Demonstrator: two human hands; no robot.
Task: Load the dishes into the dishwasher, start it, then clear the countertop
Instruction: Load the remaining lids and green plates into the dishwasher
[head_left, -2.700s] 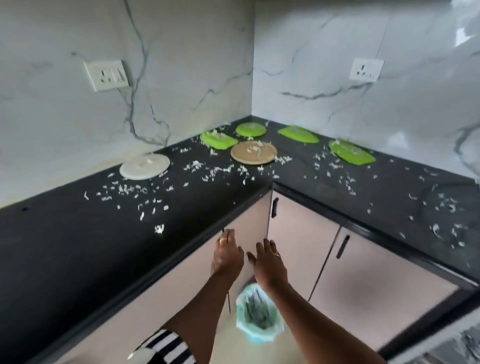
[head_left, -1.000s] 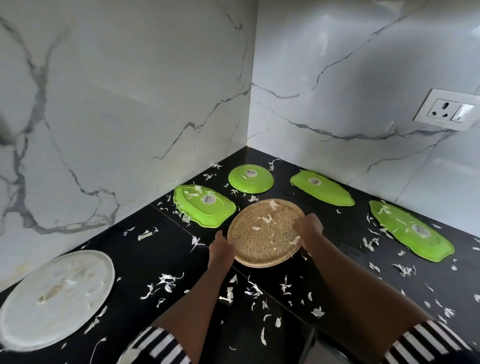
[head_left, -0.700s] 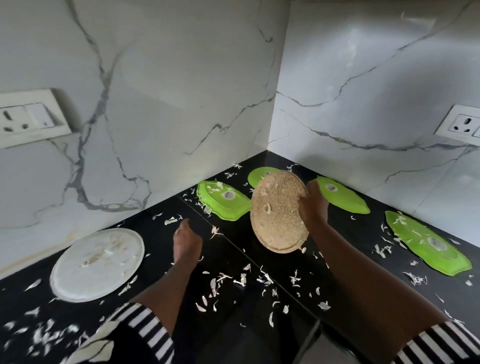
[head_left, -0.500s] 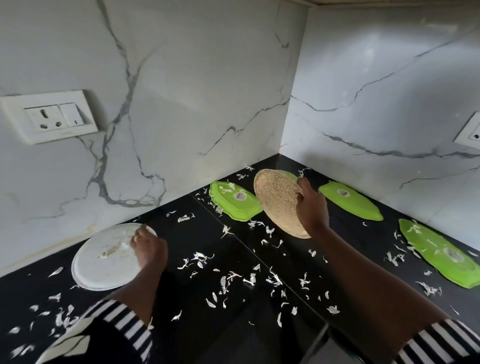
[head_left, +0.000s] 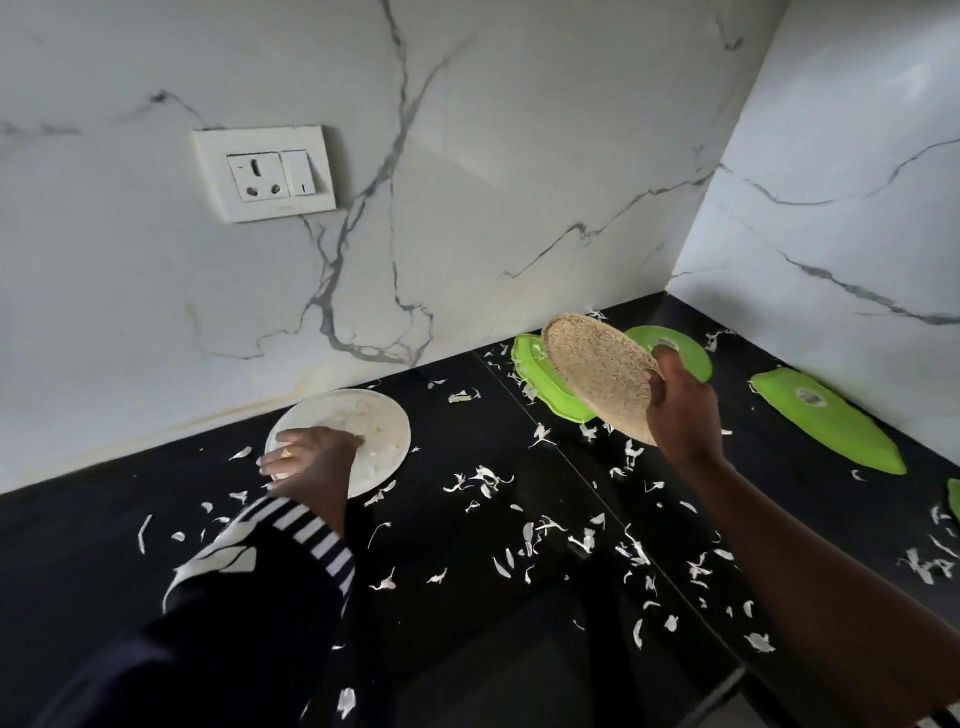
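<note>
The white plate (head_left: 363, 421) lies flat on the black surface (head_left: 78, 519), close to the marble wall and well to the left of the corner. Its near-left rim is covered by the left hand (head_left: 311, 462), whose fingers are curled over the edge, while the thumb side is laid toward the soiled middle of the plate. The rest of the plate extends away from that hand, toward the wall and slightly rightward, so a lift would have to be made from the near edge, with the far edge hanging free. It is judged that the plate would tip away from the wrist unless the grip is tightened underneath.

The speckled tan plate (head_left: 592, 374) is gripped at its right edge by the right hand (head_left: 680, 415). It is held clear of the surface, tilted steeply, with its face turned up and leftward. It hangs above the scalloped green plate (head_left: 540, 387) and in front of the round green plate (head_left: 685, 353). A leaf-shaped green plate (head_left: 841, 431) lies further right, nearer the right hand than the left.

The two held plates are well apart, with a stretch of surface strewn with white scraps (head_left: 483, 478) between them. The dishwasher is not seen, so loading is judged hardly begun.
</note>
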